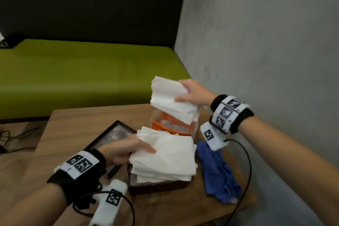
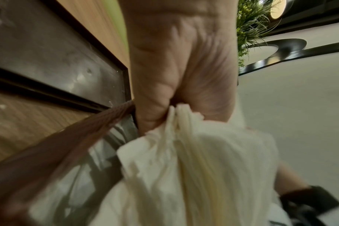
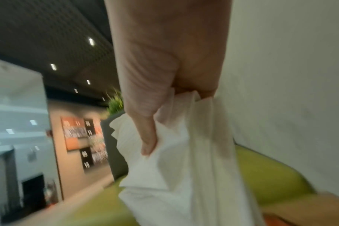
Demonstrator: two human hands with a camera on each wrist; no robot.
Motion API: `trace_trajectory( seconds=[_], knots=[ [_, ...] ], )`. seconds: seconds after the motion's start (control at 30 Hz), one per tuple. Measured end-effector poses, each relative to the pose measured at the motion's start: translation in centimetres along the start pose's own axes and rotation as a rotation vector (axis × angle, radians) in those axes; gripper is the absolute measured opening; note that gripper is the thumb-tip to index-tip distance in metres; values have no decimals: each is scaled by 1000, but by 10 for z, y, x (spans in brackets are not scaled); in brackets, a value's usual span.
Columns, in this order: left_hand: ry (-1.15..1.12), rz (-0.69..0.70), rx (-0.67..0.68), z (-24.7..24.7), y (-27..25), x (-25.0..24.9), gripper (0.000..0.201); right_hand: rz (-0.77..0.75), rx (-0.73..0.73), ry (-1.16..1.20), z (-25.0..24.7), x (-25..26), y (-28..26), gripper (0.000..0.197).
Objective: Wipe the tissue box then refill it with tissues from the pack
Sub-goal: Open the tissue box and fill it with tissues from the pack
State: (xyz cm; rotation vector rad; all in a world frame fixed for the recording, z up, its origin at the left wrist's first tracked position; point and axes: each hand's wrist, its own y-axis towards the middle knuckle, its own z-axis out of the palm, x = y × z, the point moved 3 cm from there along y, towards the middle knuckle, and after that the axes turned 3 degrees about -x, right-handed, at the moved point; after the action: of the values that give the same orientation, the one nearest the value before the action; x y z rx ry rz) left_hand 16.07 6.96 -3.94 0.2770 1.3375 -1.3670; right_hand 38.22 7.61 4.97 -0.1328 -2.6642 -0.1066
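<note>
Tissue stacks point(image 1: 165, 159), two white paper wads: your left hand point(image 1: 124, 150) pinches one over the dark brown box point(image 1: 157, 187); your right hand point(image 1: 194, 93) grips the other point(image 1: 170, 101) behind it, above the orange pack point(image 1: 174, 126).

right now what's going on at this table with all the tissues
A person is refilling a tissue box. The left hand grips a stack of tissues sitting in the open brown box. The right hand holds a second bundle of tissues lifted above the orange pack. The box lid lies on the table behind the left hand, and a blue cloth lies to the right of the box.
</note>
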Motion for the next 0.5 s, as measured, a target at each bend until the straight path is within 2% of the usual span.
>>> trace_trajectory(
  seconds=[0.1, 0.17, 0.2, 0.23, 0.27, 0.33, 0.43, 0.5],
  knots=[
    [-42, 0, -3, 1, -4, -2, 28, -35, 20, 228, -34, 30, -24, 31],
    [-95, 2, -20, 2, -5, -1, 27, -31, 161, 363, -34, 46, -45, 26],
    [-117, 13, -23, 1, -5, 0, 35, -22, 238, 384, -27, 50, -54, 24],
    [-138, 18, -26, 0, -4, 1, 44, -11, 309, 376, -17, 51, -63, 22],
    [-158, 20, -37, -1, -4, 2, 43, -1, 371, 351, -5, 51, -70, 22],
    [-186, 30, -79, -2, -5, 3, 27, 28, 460, 295, 19, 47, -81, 24],
    [-227, 20, -133, -6, -4, 5, 37, 96, 538, 296, 43, 41, -89, 29],
    [-218, 38, -111, -7, -5, 5, 53, 108, 557, 299, 51, 41, -91, 33]
  ],
)
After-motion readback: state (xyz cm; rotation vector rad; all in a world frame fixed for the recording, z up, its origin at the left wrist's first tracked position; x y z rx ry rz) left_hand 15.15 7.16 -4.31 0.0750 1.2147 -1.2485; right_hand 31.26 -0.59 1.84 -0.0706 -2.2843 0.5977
